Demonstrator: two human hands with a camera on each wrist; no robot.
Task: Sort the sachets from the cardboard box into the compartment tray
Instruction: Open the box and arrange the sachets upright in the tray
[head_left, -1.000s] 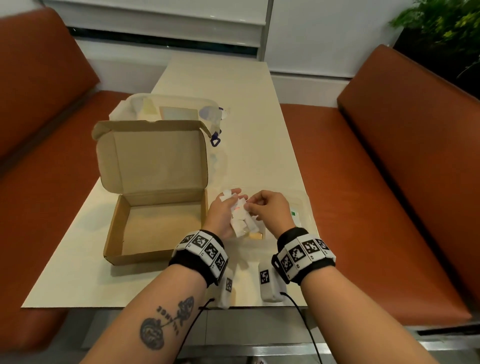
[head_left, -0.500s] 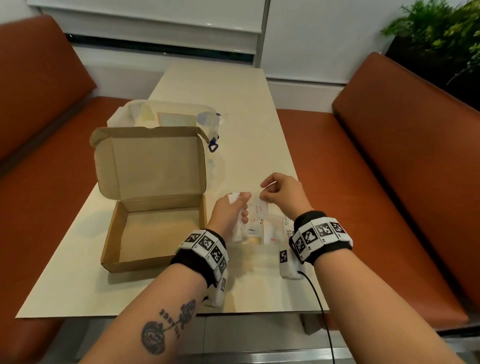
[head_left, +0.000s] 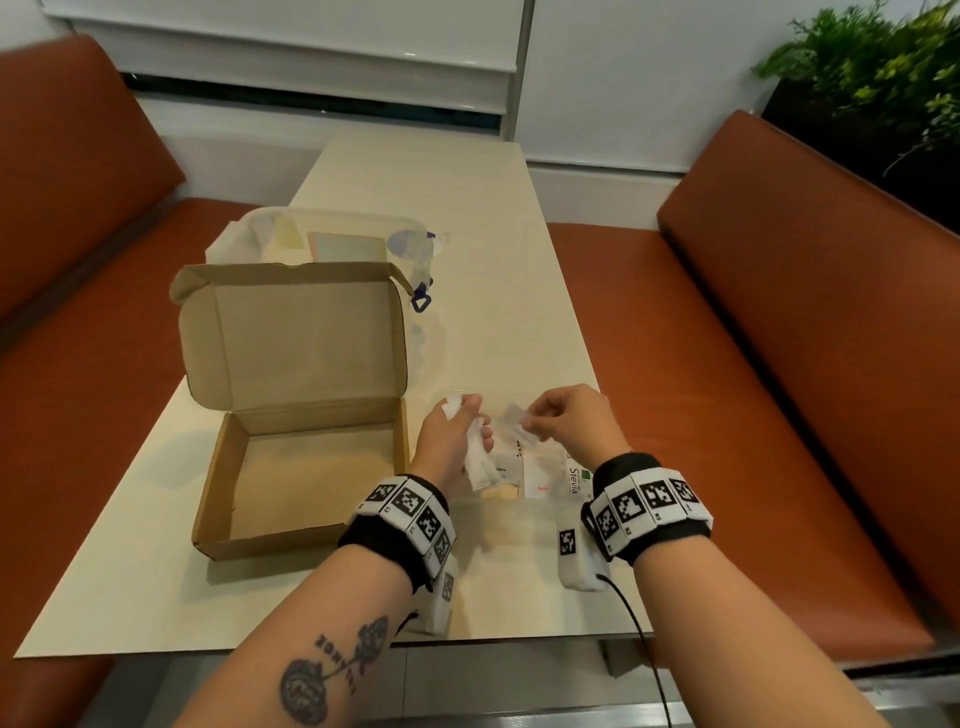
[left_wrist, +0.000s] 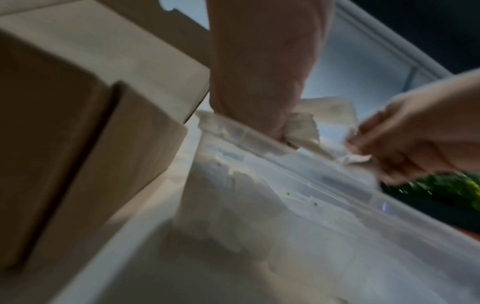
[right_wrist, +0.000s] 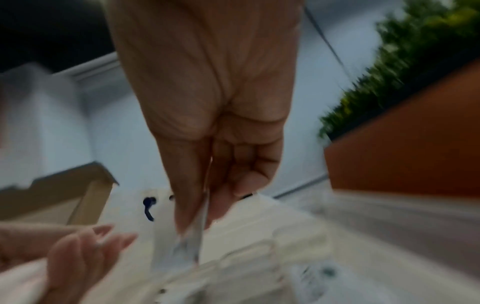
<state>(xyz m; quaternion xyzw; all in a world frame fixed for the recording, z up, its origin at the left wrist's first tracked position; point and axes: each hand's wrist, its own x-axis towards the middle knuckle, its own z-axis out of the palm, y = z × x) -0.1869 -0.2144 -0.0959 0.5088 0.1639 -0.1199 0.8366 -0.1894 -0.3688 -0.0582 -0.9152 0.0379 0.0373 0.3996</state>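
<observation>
- Cardboard box (head_left: 296, 415): it stands open on the table (head_left: 441, 208), lid raised, and serves here as the landmark.
- Compartment tray (head_left: 540, 470): clear plastic, just right of the box; sachets lie in its compartments, one printed "Stevia".
- Your left hand (head_left: 452, 441): just right of the box, over the tray; your grip is closed round a bunch of white sachets (head_left: 475, 457).
- Your right hand (head_left: 571, 421): further right of the box, over the tray; thumb and fingers pinch a single sachet (head_left: 514, 418), the other fingers curled.
- Clear lidded container (head_left: 322, 239): behind the box, on the table.
- Orange benches (head_left: 779, 338): on both sides of the table.
</observation>
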